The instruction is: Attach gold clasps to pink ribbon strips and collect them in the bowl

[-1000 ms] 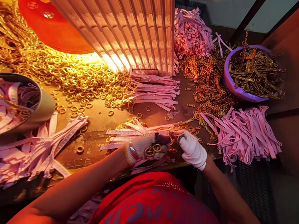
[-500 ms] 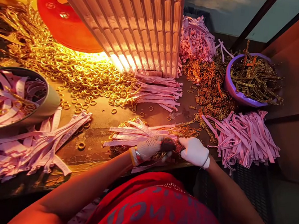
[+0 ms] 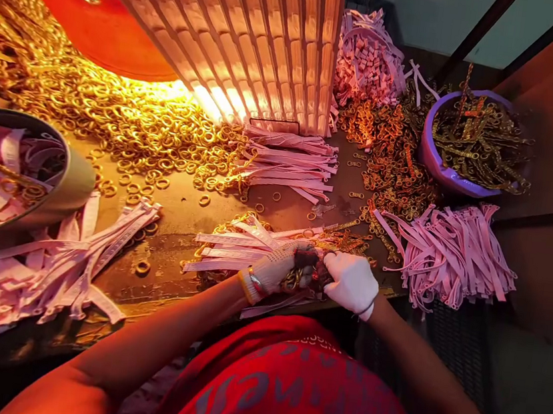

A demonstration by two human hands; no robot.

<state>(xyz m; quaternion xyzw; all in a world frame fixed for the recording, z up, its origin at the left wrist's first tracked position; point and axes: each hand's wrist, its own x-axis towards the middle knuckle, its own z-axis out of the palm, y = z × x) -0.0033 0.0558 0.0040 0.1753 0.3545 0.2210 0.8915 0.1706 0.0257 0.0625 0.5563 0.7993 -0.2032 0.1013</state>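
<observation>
Both my hands wear white knit gloves and meet at the table's near edge. My left hand [image 3: 276, 271] is closed around a small bunch of gold metal rings [image 3: 292, 278]. My right hand [image 3: 352, 282] is closed too, its fingertips pinched against the same bunch and a small gold part I cannot make out. Under and behind my hands lies a fan of pink straps [image 3: 236, 246] mixed with gold hardware.
A heap of gold rings [image 3: 129, 128] spreads under a ribbed lamp panel [image 3: 247, 35]. Pink strap bundles lie at centre [image 3: 289, 165], right [image 3: 456, 256] and left [image 3: 36, 271]. A purple bowl of hooks [image 3: 465, 146] stands back right, a grey bowl [image 3: 13, 175] at left.
My hands have dropped a little toward the table edge and stayed pressed together on the rings. The view has shifted slightly; the heaps and bowls have not moved.
</observation>
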